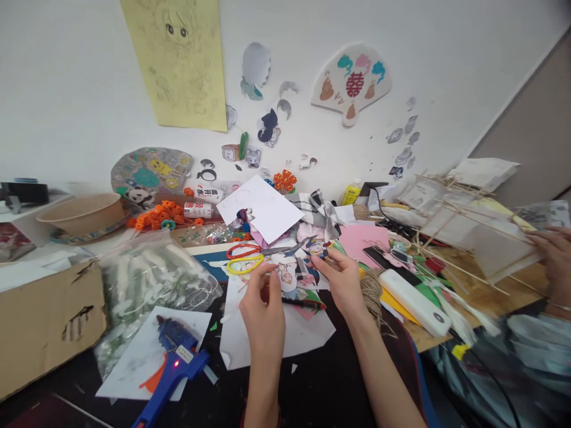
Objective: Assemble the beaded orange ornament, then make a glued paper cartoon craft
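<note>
I'm looking at a messy table (307, 398), and I'll tell where things are from the scissors (245, 261) with the red and yellow handles. Just on the near side of them is the person's left hand (263, 303). Its fingers bend in toward the thumb, but I can't tell if its grip has anything in it. The right hand (343, 279) is to the right of the scissors' handles, with its fingertips by a pile of little paper cut-outs (286, 276). I can't tell if that grip is pinching one or not. The cut-outs lie between the two hands, just to the right of the scissors' handles, and have small cartoon pictures on them.

A big white sheet (285, 351) lies on the near side of the scissors, and a tilted square of white paper (270, 208) is behind them. Left of the scissors is a clear plastic bag (151, 273). Nearer than the bag sits a blue glue gun (178, 362) — its little red light is on. Right of the scissors there is string (371, 294). Far to the right, another person's hand (553, 255) is at a frame of thin sticks (459, 223).
</note>
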### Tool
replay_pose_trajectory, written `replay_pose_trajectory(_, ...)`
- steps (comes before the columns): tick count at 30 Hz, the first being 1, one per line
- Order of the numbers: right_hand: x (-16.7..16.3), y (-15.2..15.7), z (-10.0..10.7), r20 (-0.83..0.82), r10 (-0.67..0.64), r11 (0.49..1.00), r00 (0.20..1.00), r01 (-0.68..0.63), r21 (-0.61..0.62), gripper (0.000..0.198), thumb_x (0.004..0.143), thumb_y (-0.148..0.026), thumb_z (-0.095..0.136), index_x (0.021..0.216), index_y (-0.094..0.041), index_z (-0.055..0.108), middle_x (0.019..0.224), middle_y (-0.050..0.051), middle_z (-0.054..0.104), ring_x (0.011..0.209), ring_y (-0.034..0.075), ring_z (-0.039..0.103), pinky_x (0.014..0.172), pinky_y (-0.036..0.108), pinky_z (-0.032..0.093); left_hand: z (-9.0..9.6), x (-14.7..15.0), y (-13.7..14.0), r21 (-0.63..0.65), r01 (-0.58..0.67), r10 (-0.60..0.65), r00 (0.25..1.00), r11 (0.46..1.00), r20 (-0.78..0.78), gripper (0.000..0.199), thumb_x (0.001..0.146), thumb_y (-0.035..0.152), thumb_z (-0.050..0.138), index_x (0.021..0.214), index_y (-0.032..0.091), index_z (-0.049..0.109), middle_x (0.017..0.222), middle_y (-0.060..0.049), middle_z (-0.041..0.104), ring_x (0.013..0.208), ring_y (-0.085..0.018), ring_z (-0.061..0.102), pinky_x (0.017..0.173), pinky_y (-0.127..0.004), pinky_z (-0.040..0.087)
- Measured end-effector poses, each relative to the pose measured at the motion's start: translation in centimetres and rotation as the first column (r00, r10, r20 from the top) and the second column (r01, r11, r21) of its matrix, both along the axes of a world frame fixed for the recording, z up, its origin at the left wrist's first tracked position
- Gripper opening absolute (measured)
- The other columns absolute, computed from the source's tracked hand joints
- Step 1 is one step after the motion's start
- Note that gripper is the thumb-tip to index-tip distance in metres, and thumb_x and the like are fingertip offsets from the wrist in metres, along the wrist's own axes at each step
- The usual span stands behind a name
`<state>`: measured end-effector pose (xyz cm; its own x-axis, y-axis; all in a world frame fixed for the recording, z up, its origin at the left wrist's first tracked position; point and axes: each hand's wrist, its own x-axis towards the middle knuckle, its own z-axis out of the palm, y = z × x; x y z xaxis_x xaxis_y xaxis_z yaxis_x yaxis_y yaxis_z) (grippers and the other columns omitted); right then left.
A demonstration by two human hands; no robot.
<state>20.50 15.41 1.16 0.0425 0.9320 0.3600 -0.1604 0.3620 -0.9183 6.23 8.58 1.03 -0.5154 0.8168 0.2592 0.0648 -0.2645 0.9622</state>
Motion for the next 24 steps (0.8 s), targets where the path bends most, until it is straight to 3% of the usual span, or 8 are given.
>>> replay_pose_trajectory(4, 2.0, 1.0, -0.4, 0.180, -0.005, 0.996, 0.984, 0.022, -0.091, 0.031, 0.071, -0.046, 0.080, 0.080, -0.017, 0.074, 0.076, 0.004, 0.072, 0.070, 0.018, 0.066, 0.066, 0.028, 0.052, -0.1, -0.1, 0.0, 0.009, -0.018, 0.018, 1.000, 1.000, 0.007, 0.029, 0.088, 0.046, 0.060, 0.098, 0.019, 0.067, 0.079, -0.004, 0.065, 0.068, -0.016, 0.061, 0.058, -0.024, 0.045)
replay_pose_trajectory(9, 7.8, 5.2, 0.4, 0.356, -0.240, 0.955, 0.903, 0.285, -0.080, 0.043, 0.068, -0.054, 0.073, 0.079, -0.012, 0.073, 0.074, 0.009, 0.072, 0.071, 0.024, 0.068, 0.072, 0.037, 0.055, -0.3, -0.2, 0.1, 0.009, 0.005, -0.005, 1.000, 1.000, 0.016, 0.032, 0.088, 0.047, 0.060, 0.102, 0.019, 0.068, 0.082, -0.005, 0.067, 0.069, -0.017, 0.061, 0.056, -0.024, 0.045)
replay_pose_trajectory(13, 11.4, 7.1, 1.9, 0.514, -0.440, 0.863, 0.737, 0.506, 0.013, 0.032, 0.067, -0.040, 0.073, 0.082, -0.013, 0.075, 0.071, 0.011, 0.071, 0.086, 0.033, 0.068, 0.087, 0.048, 0.050, -0.5, -0.3, 0.3, 0.009, 0.001, -0.002, 1.000, 1.000, 0.028, 0.034, 0.086, 0.048, 0.063, 0.102, 0.018, 0.069, 0.082, -0.005, 0.068, 0.066, -0.016, 0.061, 0.055, -0.024, 0.045)
replay_pose_trajectory(16, 10.4, 5.6, 2.3, 0.579, -0.542, 0.807, 0.610, 0.571, 0.153, 0.031, 0.070, -0.027, 0.068, 0.096, -0.012, 0.075, 0.095, 0.018, 0.072, 0.110, 0.038, 0.060, 0.105, 0.055, 0.036, -0.6, -0.3, 0.3, 0.003, 0.014, -0.014, 1.000, 1.000, 0.026, 0.037, 0.085, 0.050, 0.063, 0.103, 0.018, 0.069, 0.081, -0.005, 0.069, 0.066, -0.017, 0.061, 0.055, -0.024, 0.045)
replay_pose_trajectory(18, 7.9, 3.5, 2.1, 0.586, -0.568, 0.803, 0.578, 0.544, 0.243, 0.036, 0.078, -0.026, 0.061, 0.108, -0.012, 0.073, 0.113, 0.021, 0.068, 0.120, 0.037, 0.054, 0.109, 0.054, 0.032, -0.7, -0.3, 0.4, 0.000, 0.024, -0.024, 0.999, 1.000, 0.025, 0.039, 0.085, 0.051, 0.063, 0.104, 0.017, 0.069, 0.081, -0.006, 0.069, 0.067, -0.017, 0.062, 0.054, -0.024, 0.045)
replay_pose_trajectory(20, 4.5, 1.3, 1.7, 0.590, -0.541, 0.835, 0.599, 0.464, 0.294, 0.029, 0.083, -0.027, 0.056, 0.105, -0.017, 0.073, 0.113, 0.015, 0.070, 0.116, 0.031, 0.057, 0.106, 0.047, 0.038, -0.7, -0.2, 0.3, 0.007, 0.027, -0.027, 0.999, 1.000, 0.029, 0.039, 0.085, 0.051, 0.063, 0.104, 0.017, 0.068, 0.082, -0.006, 0.070, 0.068, -0.017, 0.063, 0.054, -0.024, 0.045)
replay_pose_trajectory(22, 1.0, -0.5, 1.2, 0.561, -0.421, 0.903, 0.713, 0.267, 0.337, 0.023, 0.088, -0.028, 0.055, 0.100, -0.020, 0.073, 0.107, 0.010, 0.072, 0.105, 0.025, 0.062, 0.098, 0.038, 0.045, -0.6, -0.2, 0.3, 0.020, 0.030, -0.031, 0.999, 0.999, 0.034, 0.039, 0.085, 0.051, 0.063, 0.103, 0.017, 0.068, 0.084, -0.007, 0.070, 0.070, -0.018, 0.064, 0.055, -0.024, 0.046)
replay_pose_trajectory(24, -1.9, -1.6, 0.7, 0.509, -0.173, 0.968, 0.843, 0.049, 0.247, 0.024, 0.094, -0.031, 0.053, 0.099, -0.020, 0.073, 0.099, 0.007, 0.073, 0.091, 0.021, 0.065, 0.083, 0.031, 0.049, -0.6, -0.2, 0.3, 0.029, 0.028, -0.030, 0.999, 0.999, 0.039, 0.037, 0.086, 0.049, 0.063, 0.104, 0.017, 0.067, 0.088, -0.007, 0.071, 0.075, -0.019, 0.066, 0.059, -0.025, 0.049)
